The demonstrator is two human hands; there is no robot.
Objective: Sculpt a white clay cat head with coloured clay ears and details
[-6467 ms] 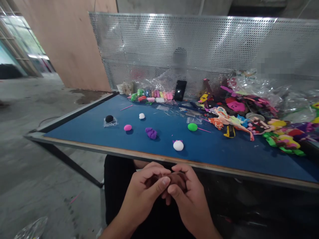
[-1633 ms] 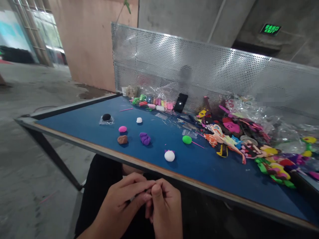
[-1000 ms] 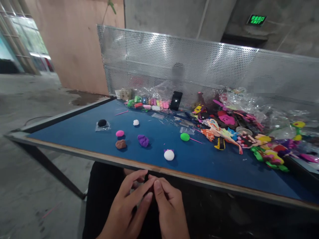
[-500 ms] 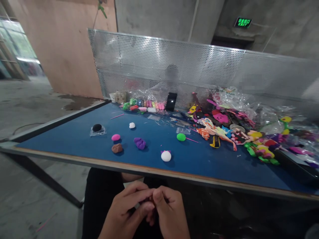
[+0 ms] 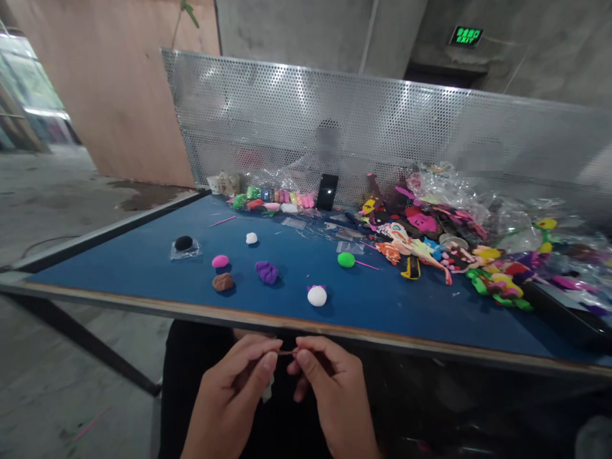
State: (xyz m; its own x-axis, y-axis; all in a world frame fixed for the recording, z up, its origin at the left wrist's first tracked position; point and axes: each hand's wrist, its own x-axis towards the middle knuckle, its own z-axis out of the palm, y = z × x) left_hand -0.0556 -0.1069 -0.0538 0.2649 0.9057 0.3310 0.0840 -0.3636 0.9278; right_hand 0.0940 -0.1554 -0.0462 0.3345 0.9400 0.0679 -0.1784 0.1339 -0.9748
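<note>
Just below the table's front edge, my left hand (image 5: 234, 389) and my right hand (image 5: 329, 389) pinch the two ends of a thin brown strand (image 5: 287, 352), stretched between the fingertips. Something pale shows under my left fingers. On the blue table, a white ball with small purple points (image 5: 317, 296) lies nearest to the hands. Left of it are a purple lump (image 5: 266, 272), a brown lump (image 5: 222, 282) and a pink ball (image 5: 220, 261). A green ball (image 5: 346, 259) sits beside a pink stick.
Farther off lie a small white lump (image 5: 251, 238) and a black lump (image 5: 183, 243) on plastic. A phone (image 5: 327, 192) leans at the perforated metal screen (image 5: 268, 108). Colourful clay pieces (image 5: 421, 223) and plastic bags crowd the right, by a black tray (image 5: 568, 315).
My hands have moved apart slightly, and the brown strand now shows between their fingertips. The view has shifted a little; the objects on the table lie as before.
</note>
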